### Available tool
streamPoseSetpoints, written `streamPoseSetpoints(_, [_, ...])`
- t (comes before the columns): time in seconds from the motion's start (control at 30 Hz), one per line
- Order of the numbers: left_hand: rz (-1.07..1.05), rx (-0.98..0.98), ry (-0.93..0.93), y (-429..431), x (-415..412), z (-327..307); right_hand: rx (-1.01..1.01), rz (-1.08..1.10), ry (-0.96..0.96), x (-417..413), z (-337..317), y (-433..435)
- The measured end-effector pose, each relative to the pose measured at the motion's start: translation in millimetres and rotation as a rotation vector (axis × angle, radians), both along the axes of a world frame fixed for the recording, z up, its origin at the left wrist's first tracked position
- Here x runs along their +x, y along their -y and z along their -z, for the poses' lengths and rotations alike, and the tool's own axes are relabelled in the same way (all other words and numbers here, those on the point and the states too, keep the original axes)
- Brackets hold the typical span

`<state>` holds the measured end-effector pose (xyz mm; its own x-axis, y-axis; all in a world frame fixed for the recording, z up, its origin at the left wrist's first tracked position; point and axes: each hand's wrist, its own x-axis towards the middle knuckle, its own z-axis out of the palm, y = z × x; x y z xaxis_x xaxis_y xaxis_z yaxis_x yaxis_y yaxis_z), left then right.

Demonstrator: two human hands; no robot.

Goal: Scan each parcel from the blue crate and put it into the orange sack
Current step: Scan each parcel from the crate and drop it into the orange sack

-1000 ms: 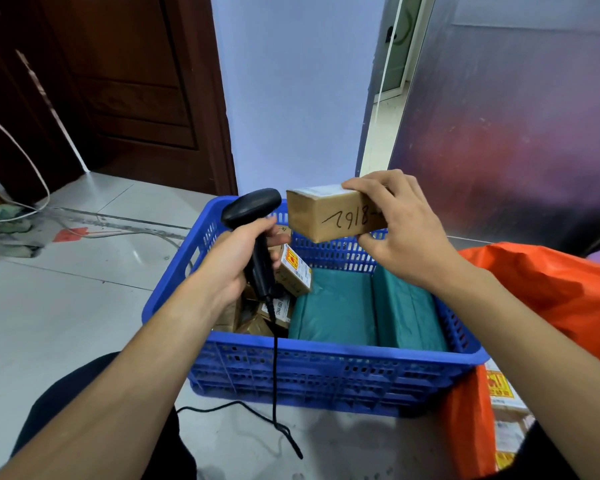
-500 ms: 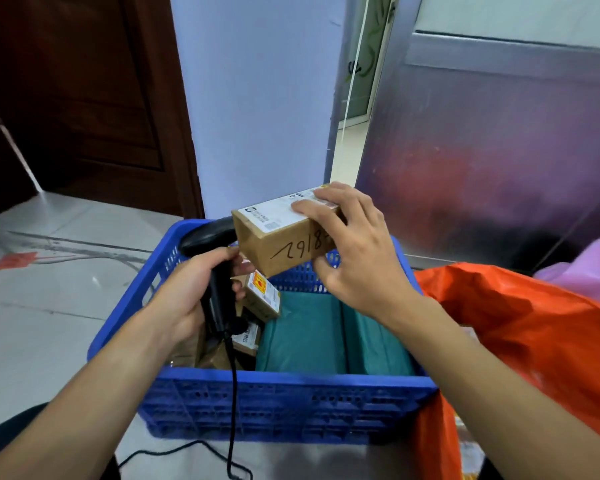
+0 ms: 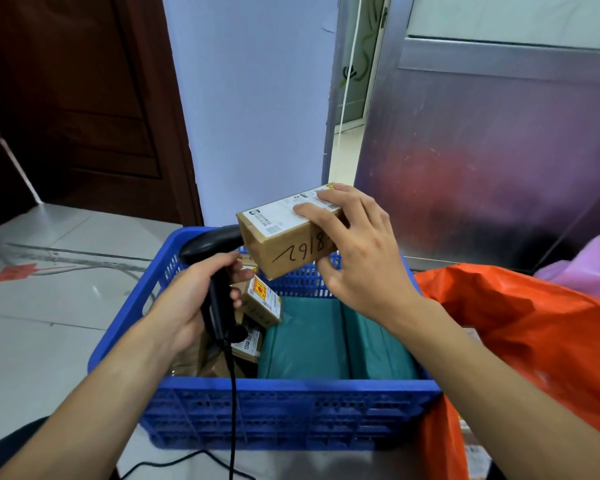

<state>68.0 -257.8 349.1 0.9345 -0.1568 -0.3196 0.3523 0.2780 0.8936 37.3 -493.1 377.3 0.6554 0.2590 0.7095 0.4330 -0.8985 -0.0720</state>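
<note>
parcel (image 3: 284,247), a small cardboard box with a number hand-written on its side, is held in the air over the far rim of the blue crate (image 3: 291,386). it is clamped in the grip of the right hand (image 3: 357,265), fingers curled over the top and lying on the white shipping label (image 3: 274,218), thumb under the lower edge. the box is tilted so the label faces up and leftward, probably to show its barcode, though the fingers cover part of it. the left hand (image 3: 187,303) has its grip closed round the handle of the black barcode scanner (image 3: 212,242), whose head sits just beside the box's left end. in the crate lie more small cardboard boxes (image 3: 262,301) on the left and green mailer bags (image 3: 305,337) on the right. the orange sack (image 3: 534,327) sits just right of the crate, handy for the drop.
</note>
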Motion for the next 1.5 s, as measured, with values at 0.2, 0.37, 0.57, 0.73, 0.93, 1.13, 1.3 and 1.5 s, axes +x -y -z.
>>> streamPoseSetpoints(0.2, [0.007, 0.019, -0.112, 0, -4, -6, -0.030, -0.002, -0.011, 0, 1, -1])
streamPoseSetpoints(0.37, [0.032, -0.025, -0.137, 0, -6, -11, -0.012, -0.032, -0.041, 2, 0, 4])
streamPoseSetpoints(0.57, [0.101, -0.043, -0.089, -1, -7, -12, -0.068, -0.082, -0.114, 3, 4, 1])
streamPoseSetpoints(0.73, [0.088, -0.014, -0.056, -1, -9, -13, -0.093, -0.107, -0.103, 2, 3, -1])
streamPoseSetpoints(0.93, [0.084, 0.034, -0.042, -3, -10, -16, -0.095, -0.097, -0.109, 3, 9, -1])
streamPoseSetpoints(1.13, [-0.001, 0.024, 0.006, -12, -1, -13, 0.187, 0.082, -0.292, 5, 5, 10])
streamPoseSetpoints(1.3, [-0.064, 0.037, 0.049, -15, 3, -8, 0.534, 0.117, -0.625, 8, 6, 7])
streamPoseSetpoints(1.5, [-0.085, -0.011, 0.081, -9, -1, -6, 0.887, 0.002, -0.831, 12, 11, -4])
